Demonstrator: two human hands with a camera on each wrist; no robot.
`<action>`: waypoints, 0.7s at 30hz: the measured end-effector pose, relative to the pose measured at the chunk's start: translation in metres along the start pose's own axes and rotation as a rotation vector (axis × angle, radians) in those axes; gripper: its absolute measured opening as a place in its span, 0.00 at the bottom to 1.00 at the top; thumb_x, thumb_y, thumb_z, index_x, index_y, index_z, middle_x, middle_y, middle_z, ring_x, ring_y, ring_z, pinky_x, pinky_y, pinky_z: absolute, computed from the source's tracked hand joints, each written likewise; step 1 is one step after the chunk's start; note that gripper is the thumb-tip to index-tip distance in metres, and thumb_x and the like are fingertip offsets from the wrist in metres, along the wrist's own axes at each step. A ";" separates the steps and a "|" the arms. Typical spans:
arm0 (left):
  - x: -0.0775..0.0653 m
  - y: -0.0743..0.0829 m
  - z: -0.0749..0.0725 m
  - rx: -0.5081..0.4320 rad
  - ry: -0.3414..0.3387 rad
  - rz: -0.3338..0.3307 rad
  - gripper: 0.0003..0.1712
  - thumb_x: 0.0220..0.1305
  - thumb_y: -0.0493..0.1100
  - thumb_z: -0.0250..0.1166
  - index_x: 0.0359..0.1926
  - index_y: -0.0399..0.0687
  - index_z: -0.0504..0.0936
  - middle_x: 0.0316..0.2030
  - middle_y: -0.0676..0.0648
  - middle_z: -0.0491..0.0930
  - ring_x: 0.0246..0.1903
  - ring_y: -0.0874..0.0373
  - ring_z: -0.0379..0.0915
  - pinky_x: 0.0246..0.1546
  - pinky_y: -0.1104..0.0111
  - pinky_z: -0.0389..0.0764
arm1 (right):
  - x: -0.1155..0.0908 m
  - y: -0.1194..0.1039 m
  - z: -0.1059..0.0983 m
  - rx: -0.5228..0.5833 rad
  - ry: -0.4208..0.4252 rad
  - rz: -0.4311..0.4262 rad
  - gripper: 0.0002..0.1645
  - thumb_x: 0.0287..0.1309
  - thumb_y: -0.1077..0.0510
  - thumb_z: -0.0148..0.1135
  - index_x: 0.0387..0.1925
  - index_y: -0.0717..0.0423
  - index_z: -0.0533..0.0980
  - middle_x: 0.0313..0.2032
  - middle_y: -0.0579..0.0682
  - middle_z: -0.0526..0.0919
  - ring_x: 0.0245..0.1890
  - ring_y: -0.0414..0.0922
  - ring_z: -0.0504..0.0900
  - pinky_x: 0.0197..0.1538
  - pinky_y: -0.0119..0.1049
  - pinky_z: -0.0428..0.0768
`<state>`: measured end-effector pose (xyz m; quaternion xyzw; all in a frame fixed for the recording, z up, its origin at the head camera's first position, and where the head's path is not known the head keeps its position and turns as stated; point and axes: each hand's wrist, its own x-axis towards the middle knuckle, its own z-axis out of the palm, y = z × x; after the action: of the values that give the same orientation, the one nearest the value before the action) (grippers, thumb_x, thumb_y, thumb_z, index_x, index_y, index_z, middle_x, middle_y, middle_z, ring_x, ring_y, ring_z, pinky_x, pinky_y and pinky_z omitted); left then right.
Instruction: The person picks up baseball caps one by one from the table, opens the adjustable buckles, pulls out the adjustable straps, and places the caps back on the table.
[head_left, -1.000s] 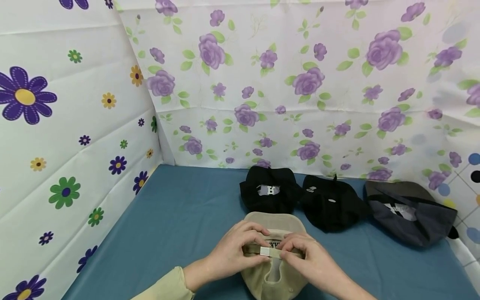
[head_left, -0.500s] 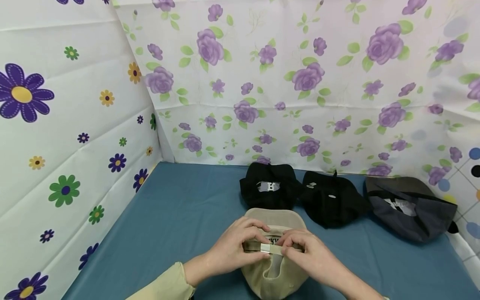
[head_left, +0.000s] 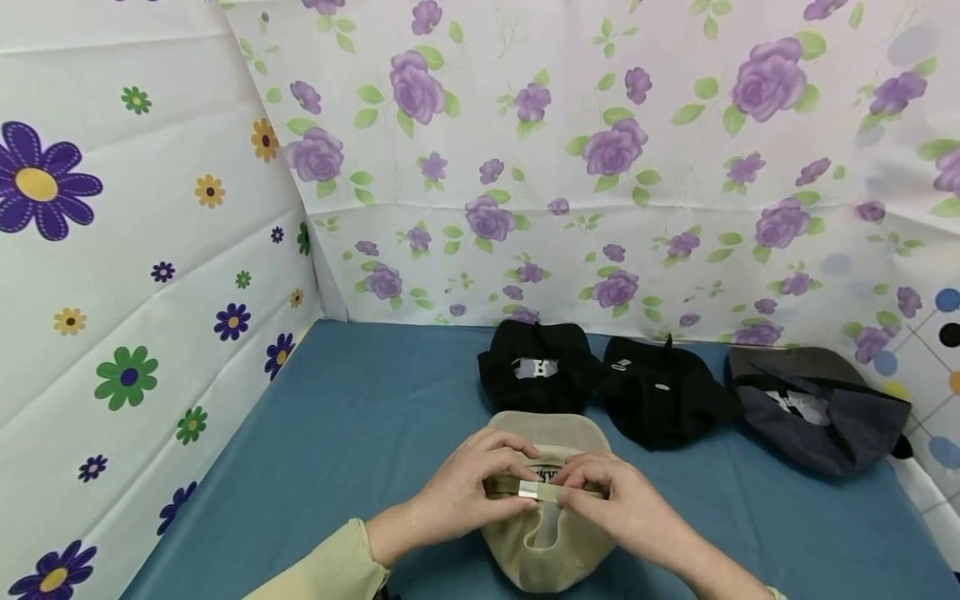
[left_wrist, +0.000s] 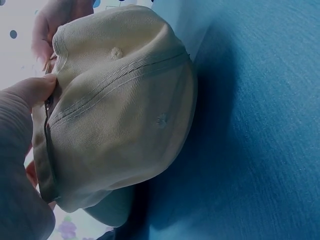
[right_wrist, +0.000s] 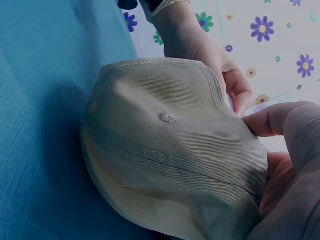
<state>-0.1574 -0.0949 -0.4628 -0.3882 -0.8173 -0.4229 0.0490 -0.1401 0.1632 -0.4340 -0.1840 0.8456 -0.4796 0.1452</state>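
A beige baseball cap [head_left: 551, 558] is held by its back strap in the head view, its brim pointing away from me. My left hand [head_left: 480, 483] pinches the strap beside a silver metal buckle [head_left: 528, 489], thumb below and fingers above. On the buckle's other side, my right hand [head_left: 618, 504] pinches the strap between thumb and fingers. Dark lettering shows inside the cap, partly covered by the fingers. The left wrist view shows the cap's crown [left_wrist: 115, 110] from the side, close over the blue cloth. In the right wrist view, the right thumb [right_wrist: 272, 120] presses at the cap's edge.
Behind the beige cap lie a black cap [head_left: 536, 367] with a white letter label, another black cap [head_left: 667, 392] and a dark grey cap [head_left: 821, 412]. All rest on a blue cloth [head_left: 360, 408]. Flower-printed sheets [head_left: 480, 167] stand at the back and left.
The whole head view has shifted slightly, so the scene sits a little higher. Both hands keep their grip on the strap by the buckle, with hardly any visible movement.
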 end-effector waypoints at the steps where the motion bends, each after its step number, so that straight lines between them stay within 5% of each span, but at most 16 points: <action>1: 0.000 0.000 0.000 0.004 -0.004 0.004 0.10 0.63 0.52 0.75 0.44 0.62 0.87 0.58 0.61 0.77 0.58 0.62 0.70 0.59 0.58 0.74 | 0.000 0.000 0.000 0.011 -0.007 -0.004 0.14 0.68 0.45 0.66 0.26 0.41 0.84 0.47 0.41 0.84 0.55 0.47 0.76 0.47 0.39 0.78; 15: 0.000 -0.002 -0.003 -0.062 -0.038 -0.048 0.09 0.65 0.55 0.73 0.44 0.66 0.84 0.59 0.62 0.75 0.58 0.53 0.72 0.57 0.61 0.75 | 0.000 0.000 -0.001 0.012 -0.061 -0.077 0.13 0.70 0.48 0.65 0.26 0.40 0.82 0.48 0.40 0.83 0.55 0.48 0.75 0.50 0.42 0.74; 21: -0.001 -0.003 -0.004 -0.075 -0.040 -0.051 0.08 0.65 0.53 0.73 0.43 0.66 0.84 0.59 0.61 0.75 0.59 0.54 0.71 0.58 0.60 0.74 | -0.001 0.001 -0.003 0.006 -0.018 -0.012 0.13 0.69 0.48 0.65 0.27 0.42 0.84 0.48 0.41 0.84 0.55 0.48 0.76 0.48 0.40 0.76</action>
<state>-0.1594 -0.0997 -0.4625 -0.3774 -0.8113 -0.4464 0.0072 -0.1411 0.1666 -0.4333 -0.1928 0.8417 -0.4814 0.1505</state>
